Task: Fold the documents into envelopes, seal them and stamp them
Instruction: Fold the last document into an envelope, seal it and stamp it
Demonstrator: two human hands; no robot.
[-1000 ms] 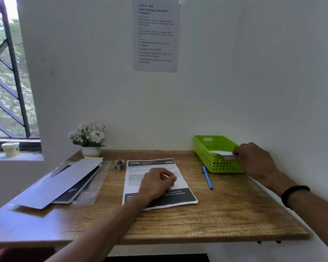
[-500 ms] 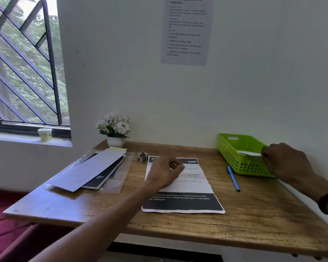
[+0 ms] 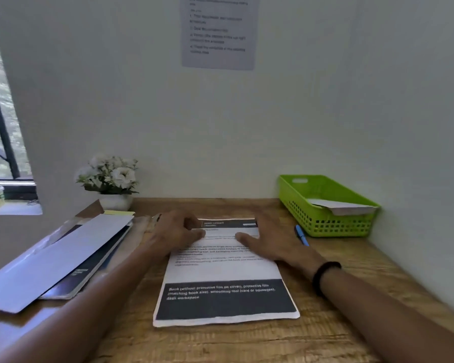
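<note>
A printed document (image 3: 226, 271) with a black band at its near end lies flat in the middle of the wooden desk (image 3: 338, 323). Both of my hands are at its far end. My left hand (image 3: 176, 233) sits over the far left corner with fingers curled and the thumb on the paper; blur hides whether it pinches the edge. My right hand (image 3: 268, 242) lies flat on the far right part, thumb stretched toward the left one. A white envelope (image 3: 344, 206) rests in the green basket (image 3: 325, 226) at the back right.
A blue pen (image 3: 302, 235) lies between the document and the basket. At the left, a long white sheet (image 3: 58, 260) covers a dark book (image 3: 89, 273). A white flower pot (image 3: 110, 179) stands at the back left. Walls close in behind and on the right.
My right hand left the basket and came down onto the document's far right. My left hand slid to the far left corner. The camera tilted down and swung right.
</note>
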